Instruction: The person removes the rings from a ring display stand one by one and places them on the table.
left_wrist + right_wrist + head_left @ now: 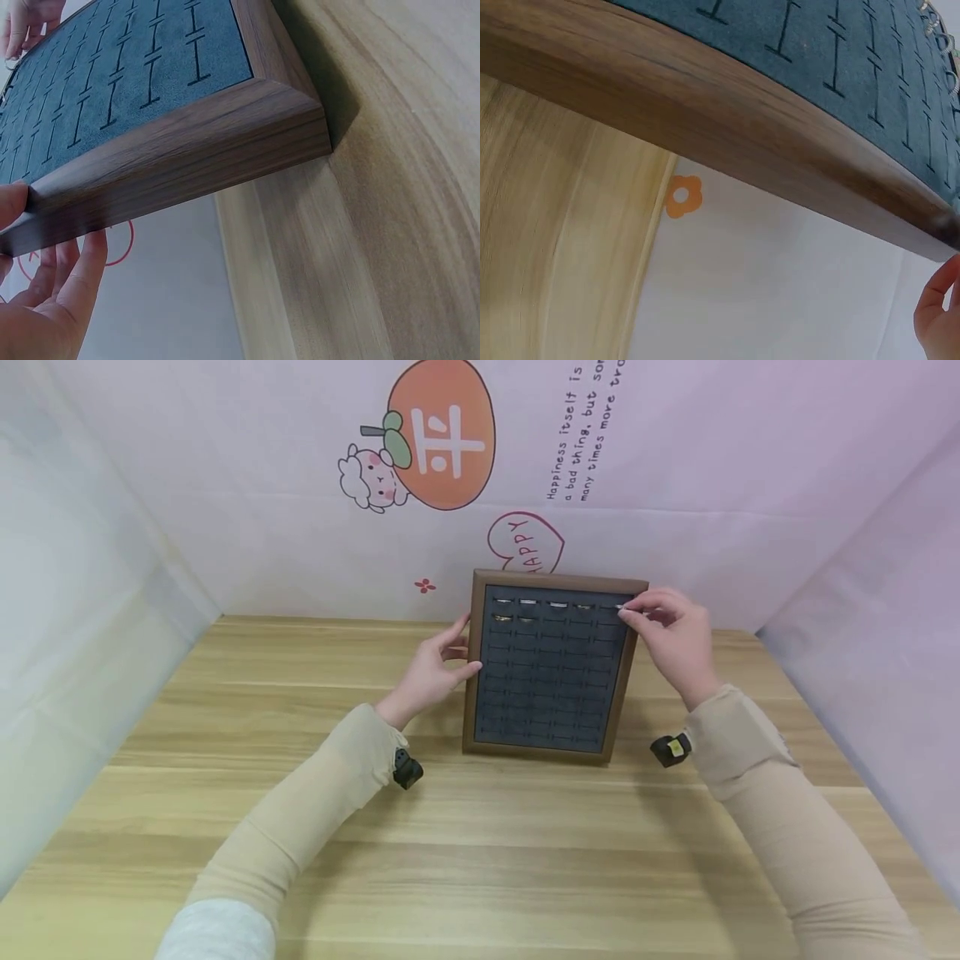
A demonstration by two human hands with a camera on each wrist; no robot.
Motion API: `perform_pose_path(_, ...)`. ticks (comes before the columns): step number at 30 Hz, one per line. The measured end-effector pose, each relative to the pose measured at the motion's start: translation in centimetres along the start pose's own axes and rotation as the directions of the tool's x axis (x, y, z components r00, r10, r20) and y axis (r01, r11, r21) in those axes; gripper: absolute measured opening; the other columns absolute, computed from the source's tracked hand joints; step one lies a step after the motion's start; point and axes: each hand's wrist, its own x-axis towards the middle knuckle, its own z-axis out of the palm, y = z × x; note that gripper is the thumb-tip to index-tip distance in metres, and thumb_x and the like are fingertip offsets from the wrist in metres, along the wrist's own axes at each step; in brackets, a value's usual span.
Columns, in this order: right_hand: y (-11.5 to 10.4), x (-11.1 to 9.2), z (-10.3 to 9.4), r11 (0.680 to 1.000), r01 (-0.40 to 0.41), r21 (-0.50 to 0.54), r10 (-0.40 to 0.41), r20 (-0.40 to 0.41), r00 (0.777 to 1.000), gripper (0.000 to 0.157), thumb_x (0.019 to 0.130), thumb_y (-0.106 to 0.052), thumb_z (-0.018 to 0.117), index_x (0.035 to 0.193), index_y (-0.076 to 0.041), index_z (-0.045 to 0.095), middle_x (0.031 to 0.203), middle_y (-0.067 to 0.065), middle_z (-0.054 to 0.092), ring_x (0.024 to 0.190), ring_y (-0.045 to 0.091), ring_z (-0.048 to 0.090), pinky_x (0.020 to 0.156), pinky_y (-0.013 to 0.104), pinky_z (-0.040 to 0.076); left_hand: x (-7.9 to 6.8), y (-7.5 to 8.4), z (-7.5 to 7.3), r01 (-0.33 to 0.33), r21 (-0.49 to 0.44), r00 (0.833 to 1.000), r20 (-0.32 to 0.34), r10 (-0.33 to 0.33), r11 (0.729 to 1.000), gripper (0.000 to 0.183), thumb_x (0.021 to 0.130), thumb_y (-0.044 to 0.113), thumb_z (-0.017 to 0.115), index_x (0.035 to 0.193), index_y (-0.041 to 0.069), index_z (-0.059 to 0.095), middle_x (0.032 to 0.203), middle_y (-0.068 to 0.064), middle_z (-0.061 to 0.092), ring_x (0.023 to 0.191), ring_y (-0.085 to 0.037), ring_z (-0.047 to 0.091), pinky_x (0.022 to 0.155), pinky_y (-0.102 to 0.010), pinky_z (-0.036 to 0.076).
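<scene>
A ring display tray [547, 685] with a brown wooden frame and dark blue-grey slotted padding stands tilted up on its lower edge. My left hand [431, 672] grips its left side, thumb on the front and fingers behind the frame [187, 142]. At the top right corner, my right hand [678, 639] pinches a small silver-coloured ring [621, 607] at the last slot of the top row. Silver-coloured rings [557, 605] and a gold-coloured one sit along that row. Two more rings [502, 618] occupy the left of the second row; lower slots hold none.
The tray stands on a light wood-grain table [465, 860], near its back edge. Behind rises a white printed backdrop [262, 527] with cartoon figures and lettering. Pale sheets [67, 610] close off both sides. A small black camera [407, 769] is on each wrist.
</scene>
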Motion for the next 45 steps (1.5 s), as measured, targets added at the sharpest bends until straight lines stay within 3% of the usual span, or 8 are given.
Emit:
perform_pose_path(6, 0.3, -0.4, -1.2, 1.0, -0.006, 0.023, 0.006, -0.019, 1.0, 0.017, 0.083, -0.009, 0.072, 0.091, 0.005, 0.071, 0.081, -0.021, 0.06, 0.078, 0.0, 0.056, 0.073, 0.01, 0.046, 0.0, 0.0, 0.2, -0.005, -0.005, 1.0, 0.0, 0.005, 1.0, 0.074, 0.087, -0.001, 0.063, 0.15, 0.011, 0.026, 0.13, -0.022, 0.051, 0.116, -0.035, 0.055, 0.103, -0.044, 0.043)
perform_pose_path(14, 1.3, -1.5, -3.2, 0.998, -0.031, -0.049, 0.03, -0.005, 1.0, 0.015, 0.083, -0.01, 0.072, 0.09, 0.003, 0.071, 0.08, -0.024, 0.059, 0.075, -0.002, 0.056, 0.071, 0.007, 0.047, 0.0, -0.2, 0.3, -0.018, -0.027, 1.0, -0.005, 0.018, 0.999, 0.073, 0.087, -0.004, 0.063, 0.149, 0.008, 0.026, 0.13, -0.023, 0.051, 0.115, -0.035, 0.054, 0.103, -0.042, 0.044)
perform_pose_path(25, 5.1, -3.1, -6.6, 0.988, -0.12, -0.102, 0.12, -0.004, 0.993, 0.009, 0.082, -0.009, 0.073, 0.088, -0.002, 0.073, 0.078, -0.03, 0.059, 0.071, -0.008, 0.056, 0.064, 0.004, 0.044, 0.2, -0.3, 0.4, 0.001, -0.029, 1.0, -0.009, -0.001, 1.0, 0.073, 0.087, -0.003, 0.063, 0.15, 0.011, 0.027, 0.129, -0.022, 0.052, 0.116, -0.034, 0.054, 0.098, -0.044, 0.047)
perform_pose_path(30, 6.6, -4.0, -8.0, 0.967, -0.151, -0.204, 0.161, 0.032, 0.986, 0.014, 0.084, -0.016, 0.072, 0.091, -0.005, 0.073, 0.077, -0.037, 0.057, 0.068, -0.012, 0.054, 0.057, 0.007, 0.042, 0.2, -0.4, 0.4, 0.004, -0.032, 1.0, -0.008, -0.004, 0.999, 0.073, 0.087, -0.002, 0.063, 0.15, 0.013, 0.027, 0.128, -0.021, 0.052, 0.115, -0.033, 0.054, 0.095, -0.039, 0.05)
perform_pose_path(34, 8.0, -4.6, -9.0, 0.948, -0.109, -0.299, 0.137, 0.075, 0.988, 0.02, 0.085, -0.019, 0.071, 0.093, -0.001, 0.072, 0.079, -0.038, 0.053, 0.073, -0.015, 0.05, 0.062, 0.007, 0.04, 0.1, -0.3, 0.3, 0.008, -0.03, 1.0, -0.008, -0.008, 1.0, 0.073, 0.088, -0.002, 0.062, 0.15, 0.012, 0.026, 0.13, -0.021, 0.051, 0.116, -0.033, 0.054, 0.096, -0.04, 0.05)
perform_pose_path(37, 9.2, -4.9, -9.5, 0.917, -0.032, -0.397, 0.089, 0.125, 0.988, 0.02, 0.086, -0.018, 0.07, 0.092, 0.001, 0.071, 0.084, -0.025, 0.06, 0.078, -0.016, 0.042, 0.068, 0.01, 0.038, 0.1, -0.3, 0.2, 0.011, -0.028, 1.0, -0.013, -0.011, 1.0, 0.073, 0.088, -0.002, 0.062, 0.15, 0.012, 0.027, 0.13, -0.021, 0.051, 0.117, -0.034, 0.053, 0.098, -0.042, 0.048)
perform_pose_path(42, 11.2, -5.3, -10.1, 0.875, 0.052, -0.481, 0.05, 0.196, 0.979, 0.012, 0.084, -0.011, 0.071, 0.088, 0.0, 0.072, 0.094, 0.018, 0.067, 0.081, -0.016, 0.036, 0.07, 0.014, 0.037, 0.1, -0.1, 0.2, 0.015, -0.02, 1.0, -0.015, -0.015, 1.0, 0.074, 0.087, -0.002, 0.063, 0.15, 0.013, 0.027, 0.13, -0.021, 0.051, 0.116, -0.033, 0.054, 0.099, -0.041, 0.047)
perform_pose_path(45, 12.2, -5.3, -10.4, 0.872, 0.049, -0.488, 0.069, 0.221, 0.973, 0.012, 0.084, -0.011, 0.071, 0.088, 0.0, 0.072, 0.096, 0.022, 0.067, 0.08, -0.016, 0.036, 0.069, 0.015, 0.037, 0.1, -0.1, 0.2, 0.018, -0.029, 1.0, -0.014, -0.018, 0.999, 0.074, 0.087, -0.002, 0.063, 0.15, 0.013, 0.027, 0.13, -0.021, 0.051, 0.117, -0.034, 0.054, 0.101, -0.043, 0.046)
